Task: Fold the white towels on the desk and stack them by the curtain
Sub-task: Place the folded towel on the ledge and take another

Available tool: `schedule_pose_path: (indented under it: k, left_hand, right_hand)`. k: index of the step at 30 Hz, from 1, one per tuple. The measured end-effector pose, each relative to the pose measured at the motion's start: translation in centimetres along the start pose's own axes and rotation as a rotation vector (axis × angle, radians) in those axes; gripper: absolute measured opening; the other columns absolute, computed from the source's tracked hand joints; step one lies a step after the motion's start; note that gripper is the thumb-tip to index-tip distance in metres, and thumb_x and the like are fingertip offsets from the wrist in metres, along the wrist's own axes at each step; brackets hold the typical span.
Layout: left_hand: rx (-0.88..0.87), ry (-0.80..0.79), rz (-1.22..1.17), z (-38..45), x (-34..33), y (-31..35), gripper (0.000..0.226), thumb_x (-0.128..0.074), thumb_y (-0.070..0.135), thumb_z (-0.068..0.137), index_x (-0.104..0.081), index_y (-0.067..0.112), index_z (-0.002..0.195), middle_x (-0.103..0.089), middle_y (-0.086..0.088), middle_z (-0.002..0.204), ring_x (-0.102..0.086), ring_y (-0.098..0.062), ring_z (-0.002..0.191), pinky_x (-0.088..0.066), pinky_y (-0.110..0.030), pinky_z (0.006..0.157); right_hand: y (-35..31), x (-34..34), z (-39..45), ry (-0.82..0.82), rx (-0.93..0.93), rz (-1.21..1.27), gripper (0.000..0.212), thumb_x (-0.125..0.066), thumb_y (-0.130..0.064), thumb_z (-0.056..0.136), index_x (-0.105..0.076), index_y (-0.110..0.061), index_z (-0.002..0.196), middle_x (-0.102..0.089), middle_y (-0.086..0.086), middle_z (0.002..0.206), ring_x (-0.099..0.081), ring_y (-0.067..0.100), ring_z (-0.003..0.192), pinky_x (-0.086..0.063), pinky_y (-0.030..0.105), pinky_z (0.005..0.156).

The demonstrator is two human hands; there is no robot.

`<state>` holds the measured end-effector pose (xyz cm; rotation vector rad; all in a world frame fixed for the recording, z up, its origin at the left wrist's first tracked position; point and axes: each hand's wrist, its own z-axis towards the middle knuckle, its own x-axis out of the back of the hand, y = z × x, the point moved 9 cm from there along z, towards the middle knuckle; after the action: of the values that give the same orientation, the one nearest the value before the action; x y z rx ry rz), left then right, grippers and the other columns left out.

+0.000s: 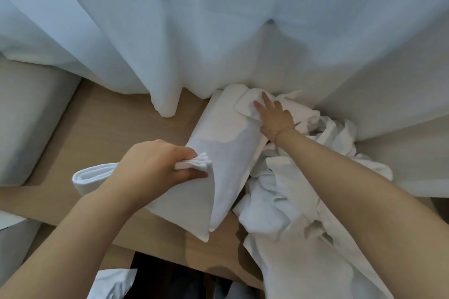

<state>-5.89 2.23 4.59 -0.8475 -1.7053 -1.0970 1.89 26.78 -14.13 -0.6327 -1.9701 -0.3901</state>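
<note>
A long white towel [226, 143], folded into a narrow strip, lies on the wooden desk [102, 126] from its middle up to the curtain [194, 31]. My left hand [158, 165] pinches the bunched corner layers at the strip's near end. My right hand [274, 114] lies flat, fingers straight, pressing on the far end close to the curtain. A heap of crumpled white towels [291, 196] sits to the right of the strip, under my right forearm.
A grey cushioned seat [26, 116] stands left of the desk. The sheer curtain hangs along the far side and drapes onto the desk. A dark gap [170, 279] opens below the desk's near edge, with white cloth [111, 284] beside it.
</note>
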Motion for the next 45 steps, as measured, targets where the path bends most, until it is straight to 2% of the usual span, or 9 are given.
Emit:
schedule_pose_path:
  k: [5, 14, 18, 22, 25, 30, 38, 41, 45]
  left_hand:
    - [0.024, 0.003, -0.074, 1.3, -2.1, -0.6, 0.045, -0.032, 0.073, 0.072, -0.036, 0.033, 0.053, -0.042, 0.011, 0.046, -0.041, -0.005, 0.044, -0.020, -0.019, 0.045]
    - [0.021, 0.001, 0.009, 2.8, -2.1, 0.6, 0.065, -0.024, 0.078, 0.070, -0.055, 0.021, 0.065, -0.054, 0.004, 0.054, -0.051, -0.013, 0.053, -0.026, -0.025, 0.046]
    - [-0.028, -0.055, 0.031, 2.7, -1.1, 2.9, 0.046, -0.058, 0.064, 0.085, -0.040, 0.030, 0.059, -0.042, 0.010, 0.049, -0.041, -0.007, 0.048, -0.020, -0.020, 0.045]
    - [-0.026, -0.201, 0.067, 2.4, -0.4, 4.7, 0.040, -0.051, 0.064, 0.088, -0.060, 0.027, 0.079, -0.058, 0.008, 0.069, -0.052, -0.008, 0.065, -0.027, -0.019, 0.051]
    - [-0.080, -0.244, 0.047, 1.4, 0.3, 5.8, 0.046, -0.054, 0.063, 0.087, -0.057, 0.019, 0.075, -0.060, 0.002, 0.071, -0.053, -0.012, 0.067, -0.029, -0.021, 0.052]
    - [-0.068, -0.270, -0.035, 0.1, 1.7, 4.9, 0.036, -0.059, 0.064, 0.084, -0.065, 0.028, 0.089, -0.063, 0.008, 0.078, -0.055, -0.008, 0.073, -0.038, -0.022, 0.061]
    - [-0.141, 0.091, -0.262, -0.8, 5.1, 1.4, 0.028, -0.063, 0.053, 0.085, -0.067, 0.032, 0.104, -0.064, 0.017, 0.099, -0.052, -0.006, 0.104, -0.024, -0.022, 0.099]
    - [0.122, 0.313, -0.470, -2.4, 5.3, -4.9, 0.046, -0.069, 0.053, 0.081, -0.054, 0.040, 0.123, -0.053, 0.023, 0.127, -0.044, -0.003, 0.124, -0.023, -0.032, 0.109]
    - [0.556, 0.185, -1.228, -4.5, -2.1, -10.6, 0.071, -0.073, 0.048, 0.076, -0.042, 0.036, 0.139, -0.048, 0.017, 0.140, -0.044, 0.002, 0.129, -0.032, -0.035, 0.114]
  right_hand:
    - [5.3, -2.2, 0.0, -0.040, -0.005, 0.029, 0.066, -0.037, -0.012, 0.099, -0.005, -0.031, 0.154, -0.049, 0.016, 0.133, -0.057, 0.032, 0.108, -0.044, 0.037, 0.080]
    - [18.6, -5.8, -13.1, -0.312, -0.088, -0.359, 0.038, -0.034, -0.022, 0.102, -0.043, -0.017, 0.138, -0.045, 0.006, 0.136, -0.057, 0.023, 0.114, -0.045, 0.028, 0.086]
    - [19.5, -7.9, -16.6, -0.513, -0.178, -0.253, 0.044, -0.030, -0.022, 0.103, -0.034, -0.019, 0.147, -0.041, 0.006, 0.143, -0.049, 0.021, 0.125, -0.041, 0.025, 0.097]
    - [13.8, -2.7, -17.4, -0.415, -0.251, -0.183, 0.061, -0.041, -0.044, 0.098, -0.019, -0.024, 0.151, -0.017, 0.010, 0.156, -0.034, 0.028, 0.135, -0.036, 0.033, 0.104]
    - [2.9, 2.9, -19.8, -0.135, 0.071, 0.302, 0.071, -0.051, -0.047, 0.095, -0.015, -0.030, 0.153, -0.011, -0.005, 0.160, -0.022, 0.016, 0.143, -0.029, 0.026, 0.110]
    - [-12.2, 3.5, -23.9, -0.265, 0.347, 1.142, 0.073, -0.073, -0.042, 0.082, -0.032, -0.045, 0.143, -0.038, -0.028, 0.143, -0.034, -0.009, 0.130, -0.035, 0.018, 0.107]
    - [-15.5, -0.3, -21.9, -0.038, -0.152, 1.694, 0.013, -0.070, -0.016, 0.088, -0.072, -0.020, 0.100, -0.075, 0.002, 0.099, -0.068, 0.021, 0.100, -0.055, 0.038, 0.085]
    - [-15.5, -0.8, -22.5, -0.022, -0.240, 1.739, 0.017, -0.070, -0.012, 0.086, -0.071, -0.015, 0.103, -0.075, -0.003, 0.098, -0.068, 0.015, 0.099, -0.053, 0.032, 0.084]
    - [-15.1, -1.0, -22.8, -0.029, -0.310, 1.842, 0.038, -0.076, -0.018, 0.079, -0.067, -0.006, 0.114, -0.072, 0.005, 0.110, -0.066, 0.023, 0.107, -0.052, 0.041, 0.096]
